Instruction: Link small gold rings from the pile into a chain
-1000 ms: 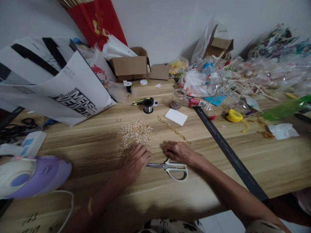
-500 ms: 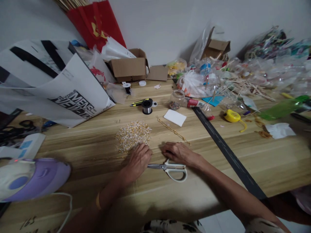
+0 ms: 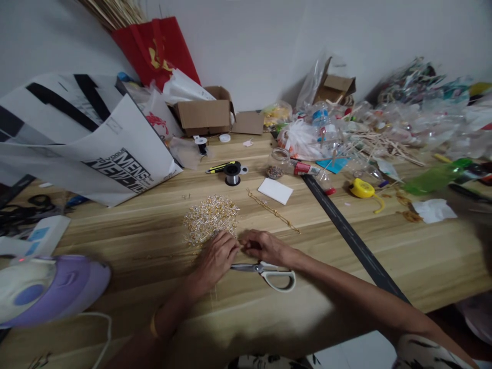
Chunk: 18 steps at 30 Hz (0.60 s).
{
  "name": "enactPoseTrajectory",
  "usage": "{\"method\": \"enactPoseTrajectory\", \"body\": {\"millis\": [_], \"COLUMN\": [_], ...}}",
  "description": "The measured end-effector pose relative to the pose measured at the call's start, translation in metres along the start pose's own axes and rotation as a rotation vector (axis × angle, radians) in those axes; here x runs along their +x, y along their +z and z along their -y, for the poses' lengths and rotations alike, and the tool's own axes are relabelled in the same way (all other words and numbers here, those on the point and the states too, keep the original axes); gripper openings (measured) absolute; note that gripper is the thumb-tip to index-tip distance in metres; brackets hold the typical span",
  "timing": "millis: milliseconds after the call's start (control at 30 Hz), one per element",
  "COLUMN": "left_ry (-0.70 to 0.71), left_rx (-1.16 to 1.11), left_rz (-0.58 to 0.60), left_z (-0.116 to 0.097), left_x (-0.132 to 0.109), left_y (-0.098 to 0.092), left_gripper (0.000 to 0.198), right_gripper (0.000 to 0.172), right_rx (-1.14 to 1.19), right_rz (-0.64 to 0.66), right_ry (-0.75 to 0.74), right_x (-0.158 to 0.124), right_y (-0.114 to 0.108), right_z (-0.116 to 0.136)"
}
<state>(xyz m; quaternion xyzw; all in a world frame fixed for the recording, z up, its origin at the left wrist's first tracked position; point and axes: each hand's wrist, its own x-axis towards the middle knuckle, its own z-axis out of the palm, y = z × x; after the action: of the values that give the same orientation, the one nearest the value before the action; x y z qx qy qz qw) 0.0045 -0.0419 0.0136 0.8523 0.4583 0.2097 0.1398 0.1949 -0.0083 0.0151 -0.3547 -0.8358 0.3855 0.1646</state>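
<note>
My left hand (image 3: 220,254) is closed at the near edge of a heap of small gold and clear beads (image 3: 211,218). My right hand (image 3: 265,246) is closed too, its fingertips almost meeting the left ones. Whatever sits in either pinch is too small or hidden to make out. A thin beaded strand (image 3: 165,255) trails across the wood to the left of my left hand. White-handled scissors (image 3: 279,279) lie just below both hands, blades pointing left. Beyond my right hand rests a gold chain-like strand (image 3: 272,208).
Farther back are a wire spool (image 3: 232,175), a white card (image 3: 275,190) and a jar of beads (image 3: 275,171). At left stand a purple-and-white iron (image 3: 65,289) and a large paper bag (image 3: 130,159). A yellow tape measure (image 3: 362,188) and plastic bottles (image 3: 434,177) lie at right.
My right hand has moved left, bringing its fingertips up to my left hand. The left hand stays beside the bead heap. The camera view has shifted slightly.
</note>
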Motion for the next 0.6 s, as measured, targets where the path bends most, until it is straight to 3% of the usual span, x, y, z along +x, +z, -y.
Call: {"method": "enactPoseTrajectory", "body": {"millis": [267,600], "left_ry": [0.022,0.016], "left_rx": [-0.027,-0.044], "left_rz": [-0.087,-0.094], "left_z": [0.003,0.002], "left_x": [-0.001,-0.001], "left_y": [0.0,-0.002], "left_gripper": [0.011,0.014], "right_gripper": [0.003,0.016], "right_rx": [0.418,0.477], "right_rz": [0.058,0.048], "right_ry": [0.096,0.108], "right_x": [0.013,0.014], "right_y": [0.013,0.014], "right_z": [-0.005,-0.008]}}
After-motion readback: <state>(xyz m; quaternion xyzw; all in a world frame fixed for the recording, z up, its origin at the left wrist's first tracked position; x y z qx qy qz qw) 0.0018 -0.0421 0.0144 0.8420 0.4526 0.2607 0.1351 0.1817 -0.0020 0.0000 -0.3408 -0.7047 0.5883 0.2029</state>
